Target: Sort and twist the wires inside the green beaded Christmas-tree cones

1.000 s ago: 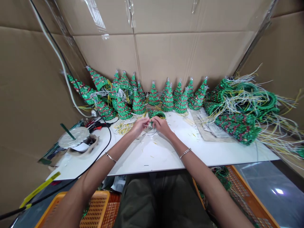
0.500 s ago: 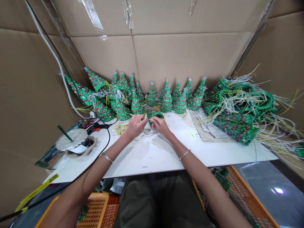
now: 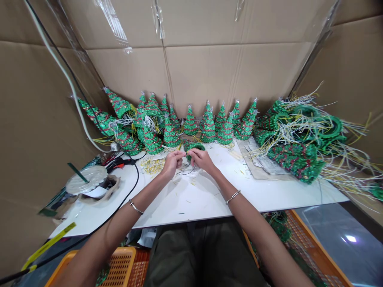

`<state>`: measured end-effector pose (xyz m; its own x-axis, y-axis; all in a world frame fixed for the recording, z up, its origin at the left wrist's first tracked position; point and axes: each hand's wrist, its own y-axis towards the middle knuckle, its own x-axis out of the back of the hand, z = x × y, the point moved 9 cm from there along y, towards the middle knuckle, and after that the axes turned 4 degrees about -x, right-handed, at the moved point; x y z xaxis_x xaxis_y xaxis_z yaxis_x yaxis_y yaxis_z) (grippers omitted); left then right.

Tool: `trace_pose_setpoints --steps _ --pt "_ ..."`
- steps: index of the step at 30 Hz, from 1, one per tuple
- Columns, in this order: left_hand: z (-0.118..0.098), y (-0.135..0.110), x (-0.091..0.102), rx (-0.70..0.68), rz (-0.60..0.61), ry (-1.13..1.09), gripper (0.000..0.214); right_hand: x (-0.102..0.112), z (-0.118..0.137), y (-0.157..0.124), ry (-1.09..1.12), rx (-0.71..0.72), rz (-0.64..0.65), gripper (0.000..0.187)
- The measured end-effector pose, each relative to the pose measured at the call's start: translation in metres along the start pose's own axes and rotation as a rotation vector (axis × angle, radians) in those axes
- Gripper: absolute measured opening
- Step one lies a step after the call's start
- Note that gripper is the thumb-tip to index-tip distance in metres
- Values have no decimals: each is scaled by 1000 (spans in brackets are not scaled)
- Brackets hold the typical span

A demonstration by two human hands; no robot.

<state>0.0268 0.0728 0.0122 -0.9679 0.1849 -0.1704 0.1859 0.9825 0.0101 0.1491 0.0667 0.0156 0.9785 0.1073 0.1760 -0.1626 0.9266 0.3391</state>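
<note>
My left hand (image 3: 172,164) and my right hand (image 3: 202,159) meet at the middle of the white table's far side. Between them is a small green beaded piece with red strands (image 3: 194,148), gripped mainly by my right fingers, while my left fingertips pinch at its near end. Thin wire trails from it. Part of the piece is hidden by my fingers. Just behind my hands stands a row of beaded green cone trees (image 3: 208,127) with red spirals, some lying tilted at the left.
The white table (image 3: 191,203) is littered with wire clippings, with a yellow heap (image 3: 152,165) left of my hands. Wired green beaded rings (image 3: 302,137) are piled at right. Red-handled cutters (image 3: 118,163), a round plastic lid (image 3: 86,179) and a black cable (image 3: 125,199) lie left. Cardboard walls surround the table.
My hands stay together on the green piece, with my left hand shifted slightly down and left. The whole view has drifted a little, and the table sits slightly lower and further left.
</note>
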Motion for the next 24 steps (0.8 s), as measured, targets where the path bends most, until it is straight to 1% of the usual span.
trace_pose_setpoints --steps 2,4,7,10,12,15,18,20,24 --pt "-5 1 4 -28 3 20 21 2 -7 2 158 -123 54 36" --pt "-9 3 10 -65 -7 54 21 4 -15 2 309 -255 105 41" --pt "-11 7 19 -122 -28 90 23 9 -28 1 461 -426 143 33" --pt "-9 10 22 -184 -24 65 26 13 -36 0 575 -530 151 27" --pt "-4 12 23 -188 -15 21 29 10 -38 -2 646 -588 179 26" --pt "8 15 23 -139 9 -77 29 5 -39 -5 712 -653 200 24" --pt "19 17 20 -71 52 -204 25 8 -42 -4 695 -656 118 21" --pt "25 17 20 -33 63 -268 23 8 -42 -3 695 -650 91 19" --pt "27 16 25 20 72 -301 26 -1 -43 -4 804 -681 124 15"
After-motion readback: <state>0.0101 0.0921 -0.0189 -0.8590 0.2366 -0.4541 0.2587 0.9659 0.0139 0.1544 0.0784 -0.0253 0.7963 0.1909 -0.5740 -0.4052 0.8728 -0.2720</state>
